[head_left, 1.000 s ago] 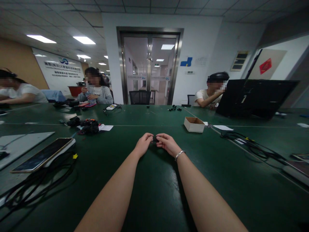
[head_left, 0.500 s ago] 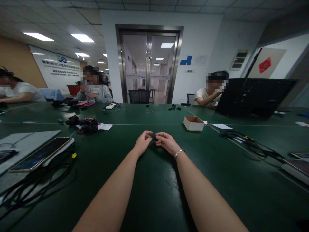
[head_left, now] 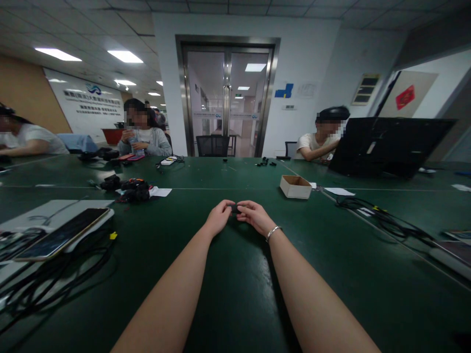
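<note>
Between my two hands is a small dark piece, too small to tell its kind. The thumb and fingers of my left hand pinch its left end. My right hand, with a silver bracelet at the wrist, pinches its right end. Both hands are close together just over the green table, and the fingers partly cover the piece.
An open cardboard box stands beyond my right hand. Dark gear lies to the left, with a phone and black cables nearer. A monitor is at the right. Several people sit across the table.
More of the dark piece now shows between my fingertips, and my left fingers have come onto its left end. At the far right, the seated person's hand has lowered from the face.
</note>
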Demonstrator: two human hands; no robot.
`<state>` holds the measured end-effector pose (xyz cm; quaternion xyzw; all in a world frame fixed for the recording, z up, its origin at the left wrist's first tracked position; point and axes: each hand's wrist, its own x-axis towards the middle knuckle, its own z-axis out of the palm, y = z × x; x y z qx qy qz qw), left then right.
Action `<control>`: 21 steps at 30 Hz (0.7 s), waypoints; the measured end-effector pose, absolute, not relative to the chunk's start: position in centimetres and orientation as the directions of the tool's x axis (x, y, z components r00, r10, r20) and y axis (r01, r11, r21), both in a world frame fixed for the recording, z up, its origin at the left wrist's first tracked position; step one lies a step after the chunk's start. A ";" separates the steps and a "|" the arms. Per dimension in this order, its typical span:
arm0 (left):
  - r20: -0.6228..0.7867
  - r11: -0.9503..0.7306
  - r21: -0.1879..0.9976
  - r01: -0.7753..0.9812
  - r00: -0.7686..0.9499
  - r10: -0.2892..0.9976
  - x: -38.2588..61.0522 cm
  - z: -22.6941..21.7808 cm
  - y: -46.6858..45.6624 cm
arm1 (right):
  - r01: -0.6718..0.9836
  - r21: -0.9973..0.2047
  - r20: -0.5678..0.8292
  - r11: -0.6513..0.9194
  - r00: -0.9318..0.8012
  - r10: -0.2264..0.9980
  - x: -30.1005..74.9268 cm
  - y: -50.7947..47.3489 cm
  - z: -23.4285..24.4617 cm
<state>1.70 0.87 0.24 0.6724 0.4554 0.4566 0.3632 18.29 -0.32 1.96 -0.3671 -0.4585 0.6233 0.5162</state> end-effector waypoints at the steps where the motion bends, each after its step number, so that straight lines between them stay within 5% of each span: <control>1: 0.280 -0.317 0.905 0.283 0.162 0.946 1.7 0.2 0.9 | -0.303 -0.952 0.012 -0.049 -0.194 0.981 18.3 -0.3 2.0; 21: 0.236 -0.273 0.947 0.170 0.209 0.949 1.8 0.4 0.7 | -0.283 -0.957 0.010 -0.055 -0.221 0.975 18.4 -0.1 1.8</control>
